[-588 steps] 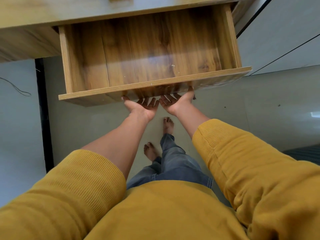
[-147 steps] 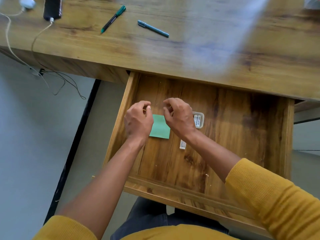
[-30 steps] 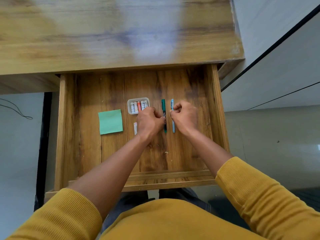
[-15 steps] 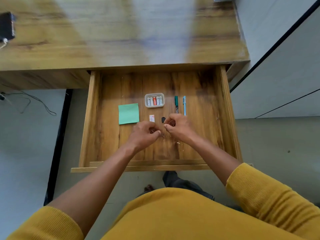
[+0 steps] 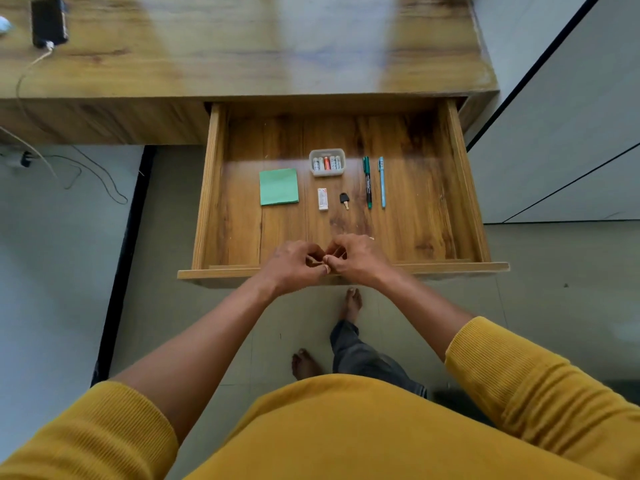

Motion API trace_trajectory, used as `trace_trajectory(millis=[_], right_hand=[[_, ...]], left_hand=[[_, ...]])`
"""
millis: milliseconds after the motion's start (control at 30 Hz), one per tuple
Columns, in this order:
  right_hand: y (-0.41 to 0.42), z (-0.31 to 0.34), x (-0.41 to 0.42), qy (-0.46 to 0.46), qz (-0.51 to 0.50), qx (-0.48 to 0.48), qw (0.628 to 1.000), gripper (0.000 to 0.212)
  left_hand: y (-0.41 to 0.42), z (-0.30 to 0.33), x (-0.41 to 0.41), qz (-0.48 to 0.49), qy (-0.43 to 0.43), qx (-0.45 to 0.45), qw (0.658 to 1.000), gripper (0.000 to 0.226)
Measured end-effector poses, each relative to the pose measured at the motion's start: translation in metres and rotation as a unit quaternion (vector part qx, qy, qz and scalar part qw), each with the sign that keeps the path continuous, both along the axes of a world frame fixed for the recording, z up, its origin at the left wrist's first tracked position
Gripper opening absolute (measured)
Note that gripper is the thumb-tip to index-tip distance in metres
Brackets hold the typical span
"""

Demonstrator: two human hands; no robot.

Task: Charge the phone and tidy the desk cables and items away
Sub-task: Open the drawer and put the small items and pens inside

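The wooden drawer (image 5: 463, 202) stands pulled out under the desk (image 5: 242, 53). Inside lie a green sticky pad (image 5: 279, 187), a small clear tray of batteries (image 5: 327, 162), a small white box (image 5: 323, 199), a black-headed key (image 5: 344, 200), a green pen (image 5: 367, 181) and a blue pen (image 5: 381, 181), side by side. My left hand (image 5: 294, 263) and my right hand (image 5: 356, 259) hover over the drawer's front edge, fingers curled, fingertips meeting; nothing shows between them. The black phone (image 5: 48, 20) lies at the desk's far left with a white cable (image 5: 29, 69) plugged in.
The white cable runs off the desk's left edge to loose wires (image 5: 86, 171) and a plug on the floor. A black desk leg (image 5: 126, 244) stands left of the drawer. My bare feet are on the grey tiles below the drawer. A white wall panel is to the right.
Both hands have drawn back from the pens and key to the drawer's front edge. The view has pulled away, so the phone on the desk shows.
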State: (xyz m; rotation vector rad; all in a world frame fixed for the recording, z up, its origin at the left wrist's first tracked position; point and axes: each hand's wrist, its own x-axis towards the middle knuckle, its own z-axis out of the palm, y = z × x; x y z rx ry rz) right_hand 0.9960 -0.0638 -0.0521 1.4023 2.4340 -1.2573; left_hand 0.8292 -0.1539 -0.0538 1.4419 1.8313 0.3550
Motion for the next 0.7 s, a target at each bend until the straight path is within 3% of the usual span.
trace_trajectory(millis=[233,467,700], right_hand=[[-0.025,-0.003,0.015,-0.045,0.04,0.077,0.995,0.034],[-0.033,-0.007,0.037,-0.06,0.115,0.17,0.977,0.033],[-0.036,-0.016,0.038,-0.088,0.132,0.233,0.959,0.034]], left_hand=[[-0.025,-0.007,0.008,-0.042,0.099,0.049,0.993,0.034],[-0.038,-0.024,0.008,-0.075,0.161,0.127,0.976,0.036],[-0.038,-0.029,0.004,-0.118,0.22,0.142,0.958,0.035]])
